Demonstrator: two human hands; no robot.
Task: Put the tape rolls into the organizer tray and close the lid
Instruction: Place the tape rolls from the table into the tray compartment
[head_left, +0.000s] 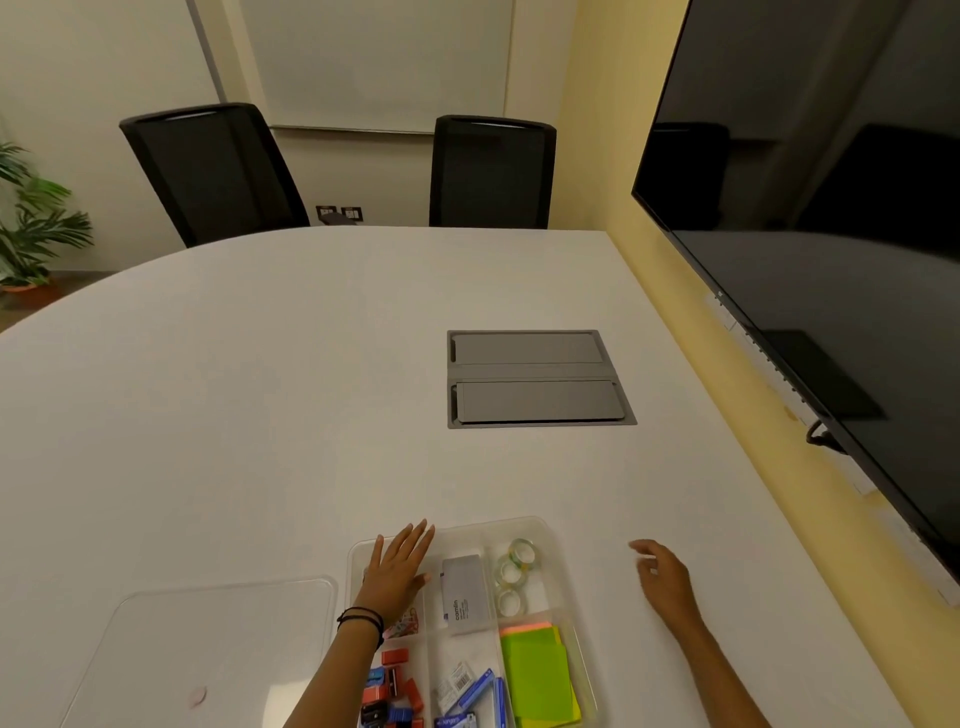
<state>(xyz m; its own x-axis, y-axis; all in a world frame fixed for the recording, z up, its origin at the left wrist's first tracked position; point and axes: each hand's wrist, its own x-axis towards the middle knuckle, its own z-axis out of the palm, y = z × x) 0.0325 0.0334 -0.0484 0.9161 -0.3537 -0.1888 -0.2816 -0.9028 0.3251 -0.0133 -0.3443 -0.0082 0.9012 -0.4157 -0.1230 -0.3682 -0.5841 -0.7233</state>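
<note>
A clear plastic organizer tray (550, 535) lies near the table's front edge. Three clear tape rolls (511, 574) sit in its far right compartment, the farthest one with a green edge. My left hand (397, 564) lies flat, fingers spread, over the tray's far left compartment and holds nothing. My right hand (662, 574) hovers over the table to the right of the tray, fingers loosely curled and empty. The clear lid (208, 649) rests flat on the table, left of the tray.
The tray also holds a grey box (465, 595), green sticky notes (537, 675), red and blue clips (395, 686) and staple boxes (467, 686). A grey cable hatch (535, 379) is set into the table. A large dark screen (831, 234) hangs at right. Two black chairs stand beyond.
</note>
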